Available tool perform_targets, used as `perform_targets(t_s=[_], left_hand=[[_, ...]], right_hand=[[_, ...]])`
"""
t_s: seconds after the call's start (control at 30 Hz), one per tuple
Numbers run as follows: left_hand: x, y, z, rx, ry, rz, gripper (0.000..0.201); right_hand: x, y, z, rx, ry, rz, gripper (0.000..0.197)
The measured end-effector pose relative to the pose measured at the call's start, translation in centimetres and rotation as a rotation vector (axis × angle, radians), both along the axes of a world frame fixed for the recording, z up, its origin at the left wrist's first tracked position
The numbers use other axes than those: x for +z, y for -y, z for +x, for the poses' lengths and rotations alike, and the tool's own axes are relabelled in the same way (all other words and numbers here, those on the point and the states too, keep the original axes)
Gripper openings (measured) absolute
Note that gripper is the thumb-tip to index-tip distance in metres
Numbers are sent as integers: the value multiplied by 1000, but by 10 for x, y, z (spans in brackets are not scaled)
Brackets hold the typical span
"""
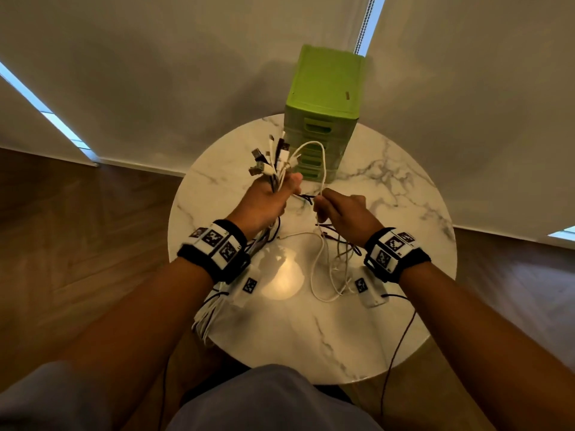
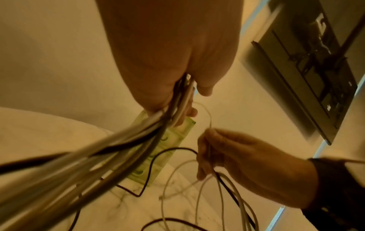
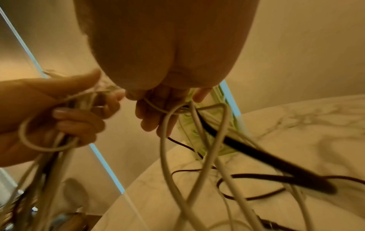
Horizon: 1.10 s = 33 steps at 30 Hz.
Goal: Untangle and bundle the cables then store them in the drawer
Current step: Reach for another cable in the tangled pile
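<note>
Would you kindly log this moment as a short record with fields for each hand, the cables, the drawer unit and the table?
left hand: grips a bunch of cables, connector ends pointing up
right hand: pinches a white cable that loops up towards the bunch
loose cables: white and dark, tangled, lying on the table
drawer unit: green, at the table's far edge, drawers shut
table: round, marble-patterned

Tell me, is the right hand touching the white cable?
Touching. In the right wrist view the right hand has its fingers curled round the white cable.
</note>
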State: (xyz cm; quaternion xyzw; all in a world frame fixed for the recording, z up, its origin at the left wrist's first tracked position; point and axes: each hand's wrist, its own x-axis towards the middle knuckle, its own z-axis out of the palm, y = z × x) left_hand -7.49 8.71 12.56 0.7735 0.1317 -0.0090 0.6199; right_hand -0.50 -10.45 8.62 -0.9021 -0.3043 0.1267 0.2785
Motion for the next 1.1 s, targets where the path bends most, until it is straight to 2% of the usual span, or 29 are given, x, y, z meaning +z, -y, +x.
perform_targets(t_s=[0.1,0.23,0.33,0.4,0.5,0.6,0.67,0.77,0.83,0.9,0.97,1.03,1.1], left_hand=[[-8,9,3,-11,5,-12,31],[-15,10,3,-55,36,22,28],[-18,7,5,-4,10,80,39],[-19,2,6,41,-14,114,55],[-15,-14,5,81,16,89,42],[-15,-34,5,148,47,24,50],[-15,-44,6,229,66,-27,54],[-8,-58,6,309,114,-8,40],[-7,-62,5,309,117,8,31],[-8,-56,4,264,96,14,31],[-9,-41,3,218,70,17,39],[-6,-24,3,158,57,49,47],[-2,-9,1,80,28,92,49]], right_hand=[[9,-12,-5,102,38,29,26],[21,-18,-12,164,-64,33,28],[14,-18,-11,185,-135,60,20],[-1,-13,-3,184,-162,-32,22],[-26,8,10,157,-179,-294,35],[-39,24,17,140,-135,-332,48],[-41,32,23,160,-89,-380,44],[-44,48,33,175,-70,-481,24],[-46,54,36,171,-25,-583,29],[-43,52,33,125,-35,-515,42],[-34,40,27,111,11,-384,45],[-25,24,20,136,45,-324,34],[-19,12,13,146,-26,-296,26]])
